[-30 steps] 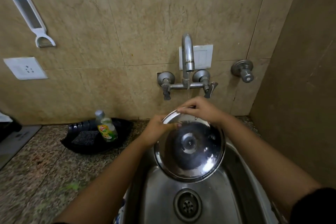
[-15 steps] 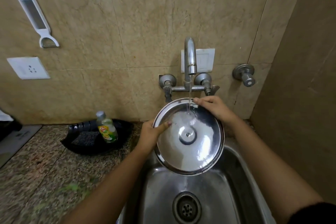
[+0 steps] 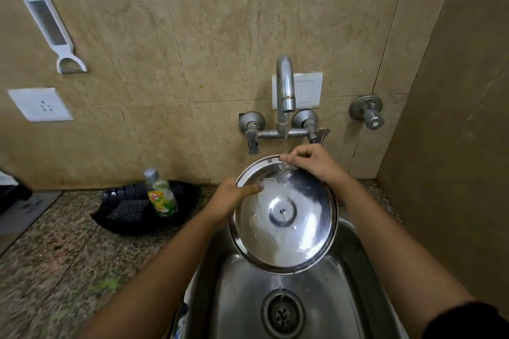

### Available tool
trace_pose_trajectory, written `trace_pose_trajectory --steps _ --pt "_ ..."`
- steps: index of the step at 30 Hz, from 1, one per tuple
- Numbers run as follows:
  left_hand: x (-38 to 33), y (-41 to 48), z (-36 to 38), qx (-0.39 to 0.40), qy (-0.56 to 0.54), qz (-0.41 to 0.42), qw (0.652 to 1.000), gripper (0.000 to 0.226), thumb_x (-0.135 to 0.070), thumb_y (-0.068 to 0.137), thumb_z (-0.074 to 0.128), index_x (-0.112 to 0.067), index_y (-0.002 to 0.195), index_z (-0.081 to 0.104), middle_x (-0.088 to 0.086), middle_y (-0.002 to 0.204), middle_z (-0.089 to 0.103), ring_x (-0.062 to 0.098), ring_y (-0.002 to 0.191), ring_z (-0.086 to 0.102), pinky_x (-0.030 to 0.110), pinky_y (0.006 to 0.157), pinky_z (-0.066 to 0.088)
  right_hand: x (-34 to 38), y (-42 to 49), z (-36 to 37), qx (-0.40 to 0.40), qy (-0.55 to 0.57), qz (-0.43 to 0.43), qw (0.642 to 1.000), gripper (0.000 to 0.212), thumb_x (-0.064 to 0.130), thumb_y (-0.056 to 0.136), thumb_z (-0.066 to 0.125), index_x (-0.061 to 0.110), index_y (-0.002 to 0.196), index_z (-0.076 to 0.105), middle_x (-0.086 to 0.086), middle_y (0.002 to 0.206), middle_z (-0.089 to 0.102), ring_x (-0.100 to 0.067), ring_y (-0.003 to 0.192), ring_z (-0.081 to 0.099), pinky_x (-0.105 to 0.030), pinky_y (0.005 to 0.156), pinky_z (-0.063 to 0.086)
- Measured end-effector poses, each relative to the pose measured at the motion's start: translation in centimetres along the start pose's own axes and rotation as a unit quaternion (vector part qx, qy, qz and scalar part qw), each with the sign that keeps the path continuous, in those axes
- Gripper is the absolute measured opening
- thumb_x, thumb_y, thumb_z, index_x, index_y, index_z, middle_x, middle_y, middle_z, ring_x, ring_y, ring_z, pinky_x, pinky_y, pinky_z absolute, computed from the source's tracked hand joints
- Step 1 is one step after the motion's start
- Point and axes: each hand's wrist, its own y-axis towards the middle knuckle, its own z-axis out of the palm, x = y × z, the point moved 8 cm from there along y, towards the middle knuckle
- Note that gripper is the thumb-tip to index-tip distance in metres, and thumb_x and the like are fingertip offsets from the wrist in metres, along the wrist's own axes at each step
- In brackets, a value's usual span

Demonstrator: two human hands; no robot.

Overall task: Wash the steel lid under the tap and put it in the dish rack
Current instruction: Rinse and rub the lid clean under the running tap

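The round steel lid (image 3: 286, 231) is held tilted over the steel sink (image 3: 239, 303), its inner face turned toward me, a rivet at its centre. My left hand (image 3: 234, 195) grips its left rim, thumb lying on the inner face. My right hand (image 3: 311, 161) pinches the top rim. Water runs from the tap (image 3: 285, 85) onto the upper part of the lid, just beside my right fingers. No dish rack is in view.
A black tray (image 3: 124, 223) on the granite counter holds a dish-soap bottle (image 3: 161, 192) and a dark scrubber (image 3: 128, 210). A white peeler (image 3: 52, 27) and a socket (image 3: 40, 104) are on the tiled wall. A side wall (image 3: 454, 146) stands close at the right.
The lid rose from low in the sink up under the tap and tilted, so its inner face is toward me. The water stream hits it now. Both hands kept their grip.
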Motion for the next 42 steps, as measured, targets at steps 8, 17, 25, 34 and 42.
trace_pose_trajectory --steps 8,17,25,34,42 --pt "-1.3 -0.4 1.2 -0.016 0.053 0.05 0.997 0.025 -0.013 0.08 0.073 -0.008 0.104 0.072 0.013 0.101 0.075 0.021 0.092 0.07 0.036 0.088 0.053 2.3 0.5 3.5 0.071 -0.106 -0.048 0.991 0.014 0.03 0.072 0.079 0.021 0.083 0.078 0.003 0.08 0.076 -0.016 0.081 0.071 -0.033 0.077 0.053" --pt "-0.9 -0.7 0.5 0.052 0.065 -0.018 0.996 0.009 -0.013 0.081 0.072 -0.016 0.089 0.073 -0.002 0.074 0.076 0.01 0.07 0.072 0.017 0.061 0.054 0.4 -0.7 1.6 0.018 -0.037 0.025 0.999 0.009 0.029 0.079 0.073 0.02 0.08 0.076 -0.013 0.084 0.073 -0.032 0.082 0.068 -0.041 0.08 0.053" --pt "-0.6 -0.6 -0.9 -0.032 -0.039 -0.007 0.999 0.017 -0.019 0.084 0.069 -0.008 0.096 0.074 0.01 0.086 0.077 0.025 0.079 0.071 0.028 0.07 0.059 -0.2 -0.5 -0.7 -0.048 0.033 0.059 0.997 0.012 0.022 0.08 0.073 0.011 0.075 0.074 -0.01 0.074 0.07 -0.017 0.07 0.062 -0.031 0.07 0.051" --pt "-2.6 0.5 0.9 0.034 0.033 0.019 0.999 0.029 -0.018 0.084 0.07 0.005 0.101 0.07 0.026 0.095 0.072 0.027 0.083 0.065 0.039 0.08 0.053 1.5 -0.4 2.2 0.017 -0.047 0.034 0.998 0.015 0.024 0.075 0.077 0.01 0.079 0.075 -0.002 0.067 0.069 -0.01 0.063 0.06 -0.022 0.065 0.048" --pt "-2.0 0.1 1.4 0.076 0.065 -0.038 0.994 0.024 -0.019 0.083 0.071 -0.005 0.102 0.072 0.01 0.086 0.074 0.02 0.077 0.069 0.022 0.067 0.054 1.6 -0.7 3.1 0.038 -0.045 0.033 0.998 0.016 0.02 0.075 0.077 0.007 0.084 0.076 0.002 0.069 0.071 -0.004 0.066 0.063 -0.018 0.067 0.048"
